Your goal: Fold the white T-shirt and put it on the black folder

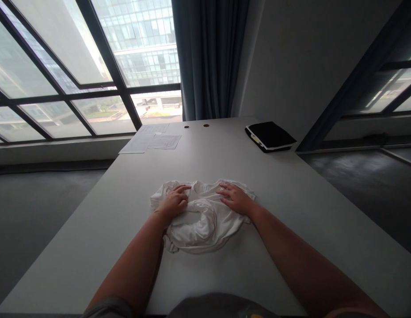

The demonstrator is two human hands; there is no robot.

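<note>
A crumpled white garment point(222, 229), which looks like a T-shirt, lies bunched on the white table in front of me. What may be its neckline shows at the far edge, and its near part is heaped in loose folds. My left hand point(175, 201) rests on the left side of the cloth with its fingers stretched out, pointing away and to the right. On the right side, my right hand point(237, 198) lies over the fabric, palm down, fingers spread. Neither hand visibly grips the cloth, though the undersides of both are hidden.
The white table point(126, 229) reaches to a blue curtain point(210, 57) and a wall. Papers point(164, 141) lie at the far left, and a black folder-like item point(271, 134) at the far right. Two cable holes sit near the far edge. Large windows stand at left.
</note>
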